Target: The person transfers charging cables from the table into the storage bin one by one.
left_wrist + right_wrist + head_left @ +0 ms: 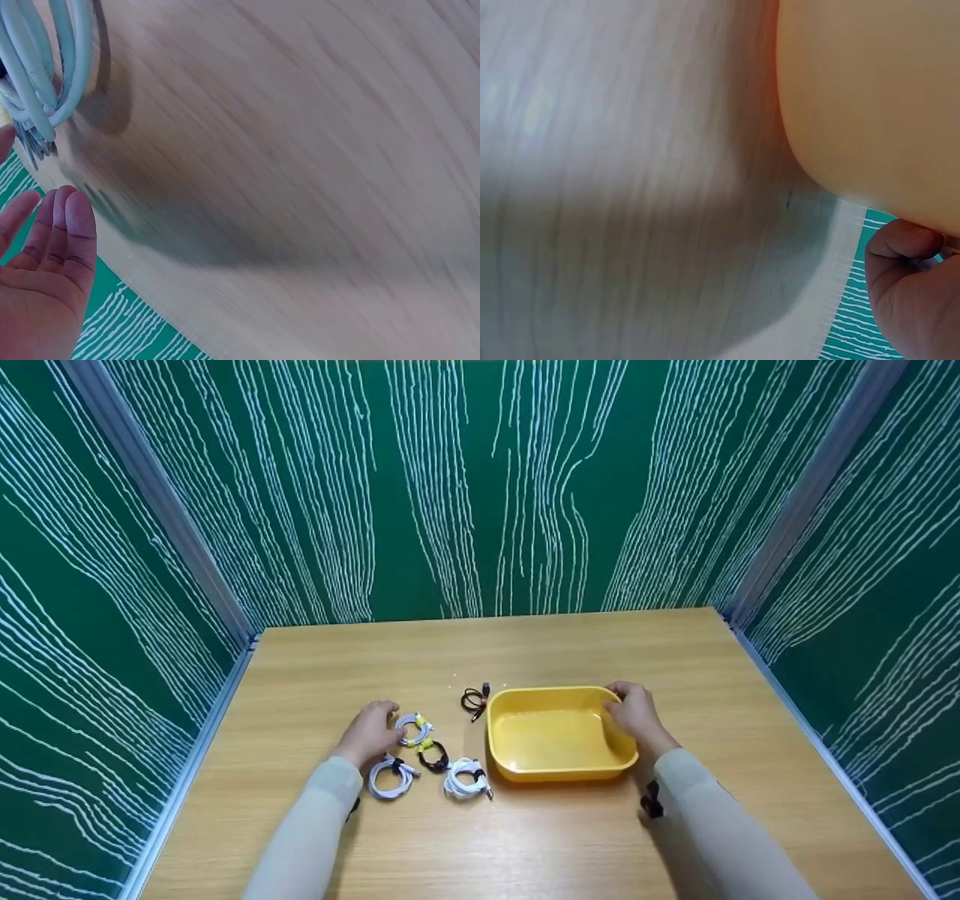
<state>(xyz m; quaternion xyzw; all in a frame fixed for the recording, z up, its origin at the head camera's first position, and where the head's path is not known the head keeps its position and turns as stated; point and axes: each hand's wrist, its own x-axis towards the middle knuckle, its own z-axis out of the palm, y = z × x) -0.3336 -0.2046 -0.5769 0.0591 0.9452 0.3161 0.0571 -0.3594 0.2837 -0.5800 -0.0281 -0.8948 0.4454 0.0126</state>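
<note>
- Where the table (487, 851) spreads beneath both arms (304, 829), the yellow tray (566, 774) sits right of centre.
- Right hand (639, 715): forward, gripping the tray's right rim, thumb inside.
- Left hand (368, 733): fingers and thumb apart, loosely bent, thumb beside the yellow-tied cable (424, 725); contact unclear.

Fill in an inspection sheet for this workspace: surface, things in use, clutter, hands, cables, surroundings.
Surface: wood-grain table, light brown.
Things in use: yellow bin, open side up, right of the cables.
Clutter: a few tiny white specks.
Hands: right hand grips the bin's right end; left hand beside a white coil with yellow ties, contact unclear.
Cables: five coils; also two white with black ties, one black with a yellow tie, one black near the bin's far-left corner.
Surroundings: green panels with wavy white lines.
</note>
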